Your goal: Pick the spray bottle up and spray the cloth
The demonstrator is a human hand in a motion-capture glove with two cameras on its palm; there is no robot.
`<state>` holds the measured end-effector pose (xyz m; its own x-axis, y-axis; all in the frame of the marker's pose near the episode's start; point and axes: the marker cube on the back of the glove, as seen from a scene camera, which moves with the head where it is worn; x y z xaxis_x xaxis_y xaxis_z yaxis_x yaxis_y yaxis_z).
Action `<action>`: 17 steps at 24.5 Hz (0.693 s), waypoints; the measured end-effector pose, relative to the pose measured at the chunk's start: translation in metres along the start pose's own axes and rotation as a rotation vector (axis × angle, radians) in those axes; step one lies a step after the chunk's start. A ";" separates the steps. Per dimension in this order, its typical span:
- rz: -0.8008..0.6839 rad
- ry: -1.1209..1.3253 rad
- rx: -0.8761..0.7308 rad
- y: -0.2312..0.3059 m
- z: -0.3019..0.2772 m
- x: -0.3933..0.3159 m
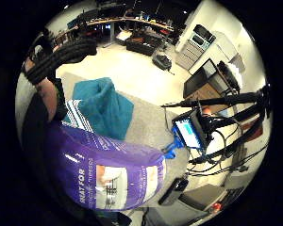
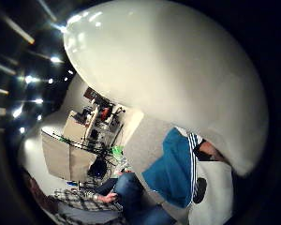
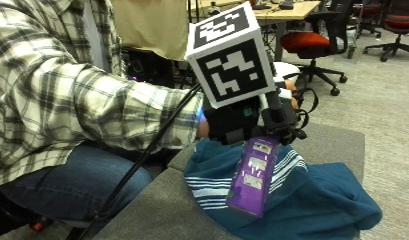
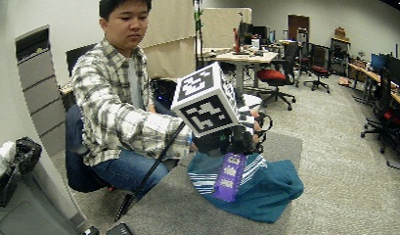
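Landmark: the teal cloth (image 3: 310, 200), bunched in folds with white stripes along 1 edge, lying on the grey table (image 3: 157, 210).

Spray bottle: a purple spray bottle (image 3: 252, 177) with white label patches hangs in the air just above the cloth's striped edge, tilted a little, its base lowest and close to the fabric. Whether the base touches the cloth cannot be told.

Right hand: the black-gloved right hand (image 3: 247, 122) is directly above the cloth, its fingers wrapped round the upper part of the bottle and carrying it.

Palm views: on the little finger side the purple bottle (image 1: 111, 172) fills the space next to the palm, with the cloth (image 1: 101, 108) lying beyond it on the table; on the thumb side a large white rounded surface, close to the palm, covers much of the view, with the cloth (image 2: 175, 171) past it.

Person: seated at the table on the side of the cloth's striped edge, in a plaid shirt (image 3: 64, 90) and blue jeans (image 3: 71, 185).

Bare hand: not visible.
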<state>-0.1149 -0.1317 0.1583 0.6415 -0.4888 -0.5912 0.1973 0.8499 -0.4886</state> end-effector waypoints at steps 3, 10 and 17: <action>-0.028 0.081 -0.067 -0.004 0.008 -0.003; -0.099 0.247 -0.190 -0.008 0.026 -0.012; -0.192 0.418 -0.278 -0.004 0.041 -0.023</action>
<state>-0.1002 -0.1159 0.2006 0.2524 -0.7154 -0.6516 0.0423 0.6809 -0.7312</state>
